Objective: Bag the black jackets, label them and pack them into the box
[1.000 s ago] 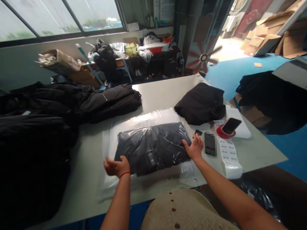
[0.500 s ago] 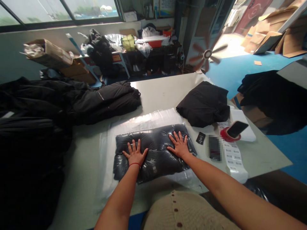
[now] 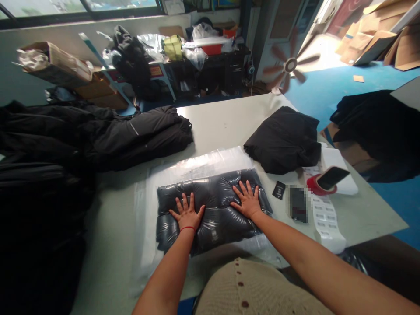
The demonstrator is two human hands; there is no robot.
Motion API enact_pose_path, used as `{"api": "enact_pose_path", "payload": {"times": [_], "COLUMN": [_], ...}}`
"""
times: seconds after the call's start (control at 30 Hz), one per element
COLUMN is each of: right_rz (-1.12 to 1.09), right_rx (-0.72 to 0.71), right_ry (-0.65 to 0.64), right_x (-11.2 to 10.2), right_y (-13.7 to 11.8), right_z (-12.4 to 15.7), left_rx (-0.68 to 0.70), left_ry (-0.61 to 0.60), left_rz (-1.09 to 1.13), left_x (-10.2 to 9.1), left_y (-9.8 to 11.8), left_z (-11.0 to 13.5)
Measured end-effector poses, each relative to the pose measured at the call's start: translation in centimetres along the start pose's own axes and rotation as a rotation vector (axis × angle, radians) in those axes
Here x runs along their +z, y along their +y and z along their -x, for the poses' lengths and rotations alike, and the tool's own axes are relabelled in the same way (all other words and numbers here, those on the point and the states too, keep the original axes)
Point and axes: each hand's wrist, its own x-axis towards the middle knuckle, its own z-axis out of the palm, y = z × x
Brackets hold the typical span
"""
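Note:
A folded black garment in a clear plastic bag (image 3: 215, 218) lies flat in front of me. My left hand (image 3: 188, 214) rests on its left half with fingers spread, a red string round the wrist. On the right half, my right hand (image 3: 246, 201) presses down, its fingers spread too. Creases run in the plastic around both palms. Beneath the bagged garment is a stack of clear plastic bags (image 3: 197, 162), its edges showing on several sides.
Black garments are heaped on the table's left (image 3: 141, 140); another black garment (image 3: 284, 140) lies at back right. Beside it are a black card (image 3: 278, 190), a blurred-out dark object (image 3: 298, 204), a label strip (image 3: 325, 216) and a phone (image 3: 334, 177) on a red tape roll (image 3: 315, 184). A fan (image 3: 290, 65) stands behind.
The camera view has shifted slightly. Both hands stay spread on the bagged garment, with hardly any movement over it.

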Motion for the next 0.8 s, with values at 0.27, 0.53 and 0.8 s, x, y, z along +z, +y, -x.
{"api": "enact_pose_path", "payload": {"times": [0.27, 0.53, 0.8], "right_rz": [0.001, 0.009, 0.015], "right_rx": [0.004, 0.006, 0.003], "right_ry": [-0.025, -0.036, -0.020], "right_x": [-0.12, -0.03, 0.31], "right_y": [-0.11, -0.17, -0.12], "right_z": [-0.05, -0.03, -0.01], "left_rx": [-0.009, -0.011, -0.010], "left_ry": [-0.019, -0.035, -0.021], "left_rz": [-0.008, 0.005, -0.003], "left_x": [0.18, -0.01, 0.29], "left_y": [0.17, 0.35, 0.40], "left_z": [-0.10, 0.04, -0.01]}}
